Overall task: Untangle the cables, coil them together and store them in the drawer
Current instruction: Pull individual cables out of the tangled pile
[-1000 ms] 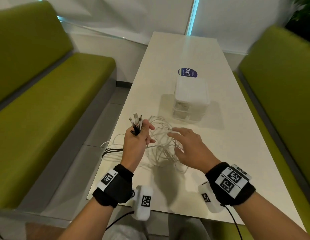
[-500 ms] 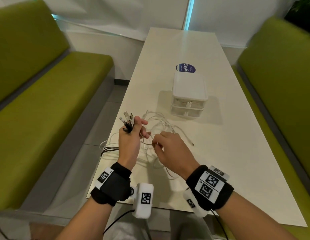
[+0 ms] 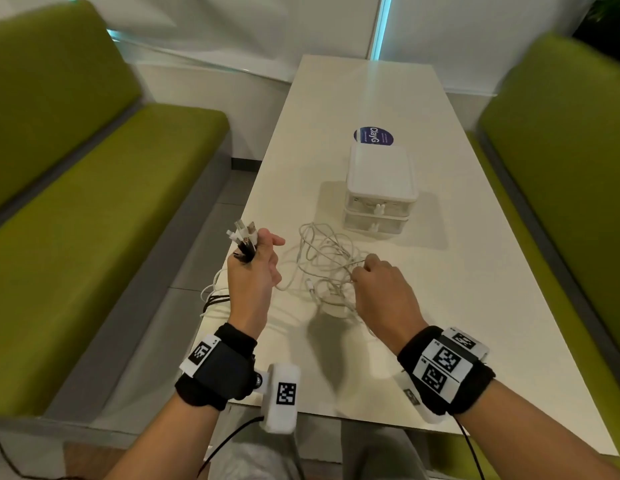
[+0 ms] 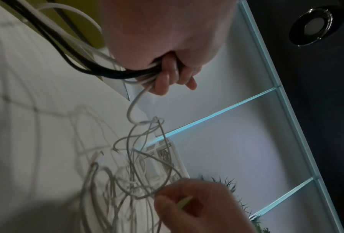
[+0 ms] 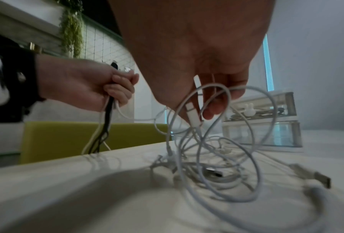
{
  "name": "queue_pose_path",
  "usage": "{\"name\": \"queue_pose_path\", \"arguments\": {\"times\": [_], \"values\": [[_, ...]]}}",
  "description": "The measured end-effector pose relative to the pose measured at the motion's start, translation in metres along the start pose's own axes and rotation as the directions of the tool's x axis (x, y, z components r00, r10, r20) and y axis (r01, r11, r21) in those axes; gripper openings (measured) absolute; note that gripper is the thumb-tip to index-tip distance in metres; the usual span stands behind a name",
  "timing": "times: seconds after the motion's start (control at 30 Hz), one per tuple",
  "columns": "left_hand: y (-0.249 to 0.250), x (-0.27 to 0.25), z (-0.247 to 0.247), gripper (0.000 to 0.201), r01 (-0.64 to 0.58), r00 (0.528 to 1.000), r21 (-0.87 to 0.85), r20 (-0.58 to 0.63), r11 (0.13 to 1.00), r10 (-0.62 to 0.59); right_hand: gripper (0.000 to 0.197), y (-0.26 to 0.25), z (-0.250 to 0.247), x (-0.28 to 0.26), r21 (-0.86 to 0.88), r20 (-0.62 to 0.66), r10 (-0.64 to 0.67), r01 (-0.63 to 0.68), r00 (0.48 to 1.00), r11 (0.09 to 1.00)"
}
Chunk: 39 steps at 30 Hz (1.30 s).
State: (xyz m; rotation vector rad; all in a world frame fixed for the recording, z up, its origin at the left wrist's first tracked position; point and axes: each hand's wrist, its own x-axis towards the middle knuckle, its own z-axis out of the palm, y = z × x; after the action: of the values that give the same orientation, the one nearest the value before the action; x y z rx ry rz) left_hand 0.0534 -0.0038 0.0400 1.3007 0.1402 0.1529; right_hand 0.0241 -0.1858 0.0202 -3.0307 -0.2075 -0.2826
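Note:
A tangle of thin white cables (image 3: 324,268) lies on the white table (image 3: 475,323) near its front left part. My left hand (image 3: 255,268) is raised and grips a bundle of cable ends (image 3: 244,239), black and white, with the plugs sticking up above the fist. From that fist black and white cables (image 5: 105,124) hang over the table's left edge. My right hand (image 3: 378,282) pinches white cable strands, with a white plug (image 5: 192,113) by its fingers, and lifts the loops off the table. A small white two-drawer box (image 3: 379,192) stands just beyond the tangle, both drawers closed.
A round blue sticker (image 3: 373,136) lies on the table behind the drawer box. Green benches (image 3: 94,202) run along both sides of the table. A USB plug (image 5: 316,178) of one white cable lies on the table to the right of the tangle.
My right hand went from open above the tangle to pinching white strands, then moved right, pulling the loops away from the left hand. My left hand kept its grip.

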Motion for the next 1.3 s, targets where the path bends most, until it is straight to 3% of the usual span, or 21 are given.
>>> {"name": "queue_pose_path", "arguments": {"times": [0.13, 0.23, 0.33, 0.4, 0.53, 0.67, 1.1, 1.3], "values": [[-0.006, -0.004, 0.003, 0.038, 0.01, 1.0, 0.023, 0.011, 1.0, -0.011, 0.031, -0.015, 0.0, -0.004, 0.135, -0.112, -0.013, 0.028, 0.994, 0.99], [-0.005, -0.004, 0.001, 0.04, 0.016, 1.0, 0.008, 0.004, 1.0, -0.016, 0.039, -0.035, -0.008, -0.005, 0.156, -0.182, -0.108, 0.137, 0.977, 0.978], [-0.003, -0.004, -0.001, 0.04, 0.01, 1.0, -0.014, 0.02, 1.0, -0.01, 0.036, -0.056, -0.005, -0.006, 0.299, -0.118, -0.195, 0.222, 0.974, 0.928], [-0.001, -0.005, -0.003, 0.038, 0.015, 0.999, -0.033, 0.033, 0.999, -0.014, 0.043, -0.067, 0.0, -0.004, 0.439, 0.041, -0.181, 0.145, 0.983, 0.887], [0.002, -0.009, -0.008, 0.038, 0.027, 0.999, -0.055, 0.046, 0.998, -0.024, 0.047, -0.073, 0.015, 0.003, 0.357, 0.239, -0.133, 0.041, 0.962, 0.933], [0.005, -0.011, -0.014, 0.039, 0.018, 0.999, -0.063, 0.05, 0.998, -0.015, 0.032, -0.067, 0.02, 0.008, 0.279, 0.183, -0.096, 0.042, 0.978, 0.959], [0.01, -0.019, -0.026, 0.034, 0.001, 0.994, 0.033, 0.108, 0.999, -0.004, 0.016, -0.045, 0.009, 0.018, 0.087, 0.075, -0.034, 0.027, 0.997, 0.996], [0.02, -0.014, -0.04, 0.033, 0.016, 0.993, 0.099, 0.117, 0.995, -0.028, 0.02, -0.01, 0.0, 0.022, 0.251, 0.093, 0.202, -0.219, 0.975, 0.943]]}}
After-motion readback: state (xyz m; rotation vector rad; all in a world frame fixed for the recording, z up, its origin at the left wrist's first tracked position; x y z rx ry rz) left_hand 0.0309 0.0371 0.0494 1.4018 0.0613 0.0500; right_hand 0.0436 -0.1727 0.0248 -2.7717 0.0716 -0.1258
